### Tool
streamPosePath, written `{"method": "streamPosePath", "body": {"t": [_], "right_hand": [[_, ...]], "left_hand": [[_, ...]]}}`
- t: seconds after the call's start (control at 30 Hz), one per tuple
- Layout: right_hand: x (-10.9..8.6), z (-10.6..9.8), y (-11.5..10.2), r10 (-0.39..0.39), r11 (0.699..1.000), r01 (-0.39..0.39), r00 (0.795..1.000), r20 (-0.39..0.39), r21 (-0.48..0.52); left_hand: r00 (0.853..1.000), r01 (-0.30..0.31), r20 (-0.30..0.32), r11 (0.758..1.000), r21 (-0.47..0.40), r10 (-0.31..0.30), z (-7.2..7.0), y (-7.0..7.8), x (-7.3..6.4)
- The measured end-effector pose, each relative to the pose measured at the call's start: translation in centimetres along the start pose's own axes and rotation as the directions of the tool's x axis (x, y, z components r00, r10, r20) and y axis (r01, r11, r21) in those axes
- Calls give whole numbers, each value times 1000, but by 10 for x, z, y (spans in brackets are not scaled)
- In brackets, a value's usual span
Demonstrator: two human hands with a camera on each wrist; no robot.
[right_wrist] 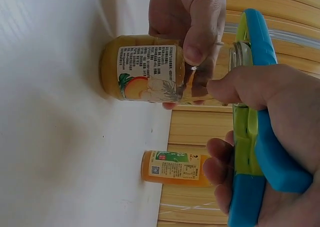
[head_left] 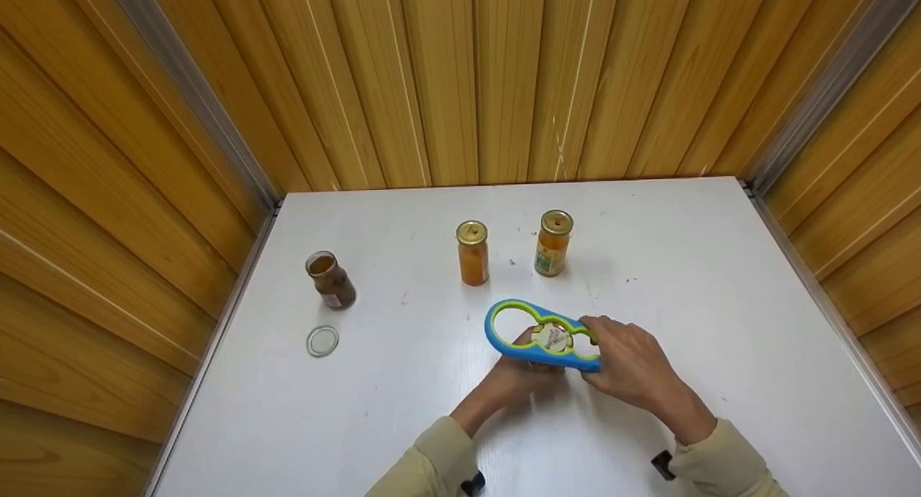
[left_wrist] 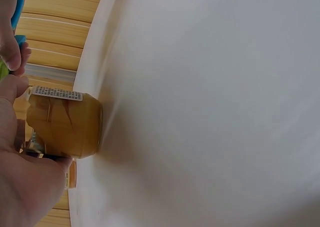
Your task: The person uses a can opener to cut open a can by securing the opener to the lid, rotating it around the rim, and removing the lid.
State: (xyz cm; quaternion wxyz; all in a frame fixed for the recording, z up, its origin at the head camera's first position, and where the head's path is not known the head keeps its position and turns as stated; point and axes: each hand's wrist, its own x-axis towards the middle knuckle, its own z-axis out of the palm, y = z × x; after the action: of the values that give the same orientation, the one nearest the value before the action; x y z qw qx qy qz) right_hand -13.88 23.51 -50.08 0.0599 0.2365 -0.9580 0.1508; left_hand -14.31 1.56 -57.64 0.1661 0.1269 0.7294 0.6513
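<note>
My left hand [head_left: 512, 376] grips a glass jar [right_wrist: 145, 72] with yellow-orange contents and a printed label. The jar stands upright, its base at or very near the white tabletop; whether it touches is hard to tell. In my right hand [head_left: 637, 364] is a blue-and-green jar opener [head_left: 529, 352], its fingers curled round one end. One of the opener's scalloped openings surrounds the jar's pale printed lid [head_left: 552, 337]. The right wrist view shows the opener level with the jar's top, the right thumb reaching toward the neck. Part of the jar hides behind the opener and left hand.
Two gold-lidded jars stand farther back, an orange one [head_left: 473, 256] and a labelled one [head_left: 552, 245]. At the left is a lidless jar [head_left: 334, 285] with dark brown contents; a loose lid [head_left: 322, 341] lies in front of it. Wood-patterned walls [head_left: 446, 80] border the table [head_left: 403, 389].
</note>
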Motion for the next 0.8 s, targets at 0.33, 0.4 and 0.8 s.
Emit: {"method": "streamPosePath", "body": {"t": [0.33,0.4,0.8], "right_hand": [[-2,-2,-10,18,992,-18,1000,-2,-128],[-3,-2,-15,32,989,-33,999,-5,-143],[-12,7,-54,215,960,-223,974,-67,-167]], "left_hand": [[998,-30,-51,1000,-8,29,7,-3,1],[997,-41,-63,999,1,41,9,-4,1],[985,-115,-116,988,107,127,17,-6,5]]}}
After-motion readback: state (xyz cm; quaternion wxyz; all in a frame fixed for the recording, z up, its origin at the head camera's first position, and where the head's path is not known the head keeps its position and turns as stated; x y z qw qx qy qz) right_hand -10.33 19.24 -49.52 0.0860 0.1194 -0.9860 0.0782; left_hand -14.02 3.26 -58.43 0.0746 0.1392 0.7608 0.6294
